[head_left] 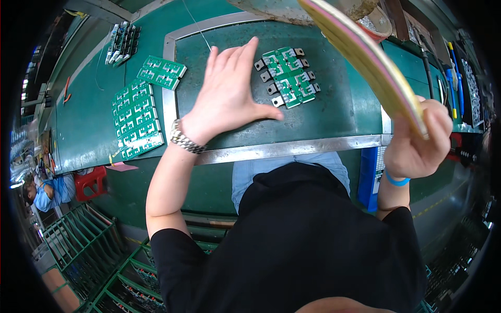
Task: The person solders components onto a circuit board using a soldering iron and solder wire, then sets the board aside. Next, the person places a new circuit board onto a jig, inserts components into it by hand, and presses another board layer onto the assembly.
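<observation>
My left hand [229, 88] is stretched out over the green work surface, palm down. Its fingers point away from me and the thumb is spread to the right. It appears to hold nothing. Just right of it lie green circuit boards [287, 77] with metal-tabbed black components along both long sides. Raised on the right, my right hand [420, 143] grips the near end of a long flat panel [373, 68]. The panel's layered edge shows yellow, pink and white, and its far end runs out of the top of the view. I cannot make out its kind.
A metal frame [292, 145] borders the work area. Left of it are rows of green circuit boards [136, 117], one loose board [162, 72] and standing assemblies [123, 43]. A red stool [91, 183], green racks [78, 232] and another person [52, 192] are at lower left.
</observation>
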A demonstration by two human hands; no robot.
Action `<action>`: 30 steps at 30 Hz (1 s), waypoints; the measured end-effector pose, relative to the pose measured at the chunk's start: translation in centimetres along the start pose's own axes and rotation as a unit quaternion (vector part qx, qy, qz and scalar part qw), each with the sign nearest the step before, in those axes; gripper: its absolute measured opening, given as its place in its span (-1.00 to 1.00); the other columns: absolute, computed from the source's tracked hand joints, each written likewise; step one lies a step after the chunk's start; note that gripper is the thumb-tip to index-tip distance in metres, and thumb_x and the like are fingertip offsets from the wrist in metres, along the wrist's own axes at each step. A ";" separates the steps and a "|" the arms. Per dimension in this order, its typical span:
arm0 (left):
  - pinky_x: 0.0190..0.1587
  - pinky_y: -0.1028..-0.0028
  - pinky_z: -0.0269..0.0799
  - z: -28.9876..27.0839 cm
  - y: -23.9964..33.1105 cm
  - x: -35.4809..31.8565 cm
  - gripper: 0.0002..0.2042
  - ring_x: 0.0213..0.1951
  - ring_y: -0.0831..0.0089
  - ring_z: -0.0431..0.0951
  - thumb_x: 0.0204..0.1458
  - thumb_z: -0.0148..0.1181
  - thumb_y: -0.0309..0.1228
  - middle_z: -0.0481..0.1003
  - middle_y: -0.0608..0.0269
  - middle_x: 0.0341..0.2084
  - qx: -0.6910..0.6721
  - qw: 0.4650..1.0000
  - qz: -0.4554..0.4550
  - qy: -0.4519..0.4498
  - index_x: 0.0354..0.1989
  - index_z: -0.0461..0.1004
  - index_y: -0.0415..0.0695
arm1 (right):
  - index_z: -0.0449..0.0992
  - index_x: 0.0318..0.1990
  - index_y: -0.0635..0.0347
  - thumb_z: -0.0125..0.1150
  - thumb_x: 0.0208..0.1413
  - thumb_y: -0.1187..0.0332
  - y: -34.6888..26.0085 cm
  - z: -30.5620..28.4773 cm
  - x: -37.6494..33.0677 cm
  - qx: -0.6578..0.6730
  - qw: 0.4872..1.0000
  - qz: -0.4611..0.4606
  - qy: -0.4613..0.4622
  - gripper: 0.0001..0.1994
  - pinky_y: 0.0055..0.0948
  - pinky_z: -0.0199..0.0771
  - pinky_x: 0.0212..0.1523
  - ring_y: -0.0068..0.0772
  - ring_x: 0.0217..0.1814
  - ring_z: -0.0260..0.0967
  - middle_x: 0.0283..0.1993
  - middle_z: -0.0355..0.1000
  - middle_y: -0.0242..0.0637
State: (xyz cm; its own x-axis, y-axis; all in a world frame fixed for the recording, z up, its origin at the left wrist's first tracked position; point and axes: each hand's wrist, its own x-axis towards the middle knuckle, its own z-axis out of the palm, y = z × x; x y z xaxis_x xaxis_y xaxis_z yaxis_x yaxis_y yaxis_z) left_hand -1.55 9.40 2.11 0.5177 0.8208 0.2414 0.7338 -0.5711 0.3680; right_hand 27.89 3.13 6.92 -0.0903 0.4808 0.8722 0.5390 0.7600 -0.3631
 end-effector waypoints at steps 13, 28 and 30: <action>0.45 -0.08 -0.09 -2.4 0.2 -2.7 -0.15 0.33 0.04 0.28 -0.19 0.45 -0.40 0.35 0.00 0.25 -0.054 0.997 0.004 0.053 0.37 0.18 -0.19 | 0.67 -0.15 0.25 0.41 -0.20 0.53 -0.4 5.0 -3.7 0.046 0.951 -0.223 -0.209 -0.66 -0.46 0.41 -0.36 -0.42 -0.20 0.35 -0.13 0.47 -0.35; 0.34 0.02 0.19 1.7 5.6 -3.2 -0.45 0.24 -0.07 0.35 -0.04 0.32 -0.02 0.36 -0.13 0.20 -0.031 0.994 0.092 0.047 -0.06 0.47 -0.28 | 0.51 0.03 0.30 0.39 0.02 0.25 6.2 9.4 5.6 -0.006 0.929 -0.004 -0.370 -0.55 -0.16 0.41 0.13 0.08 0.07 0.42 0.00 0.49 0.02; 0.30 0.06 0.25 2.0 6.2 -3.1 -0.42 0.24 -0.08 0.35 -0.02 0.30 0.01 0.35 -0.20 0.20 -0.018 0.995 0.094 0.039 -0.11 0.44 -0.34 | 0.49 0.10 0.35 0.35 0.07 0.03 8.0 11.1 5.9 0.005 0.859 0.062 -0.507 -0.41 -0.14 0.32 0.25 0.13 0.18 0.39 0.09 0.48 0.11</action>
State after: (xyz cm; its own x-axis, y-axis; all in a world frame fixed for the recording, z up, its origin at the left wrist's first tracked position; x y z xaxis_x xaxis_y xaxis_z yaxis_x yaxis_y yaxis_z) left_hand 2.31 3.27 1.83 0.6072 0.6987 0.3784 0.6097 -0.7151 0.3419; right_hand 22.41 16.92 5.52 -0.7192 0.6885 0.0932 0.5905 0.6764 -0.4403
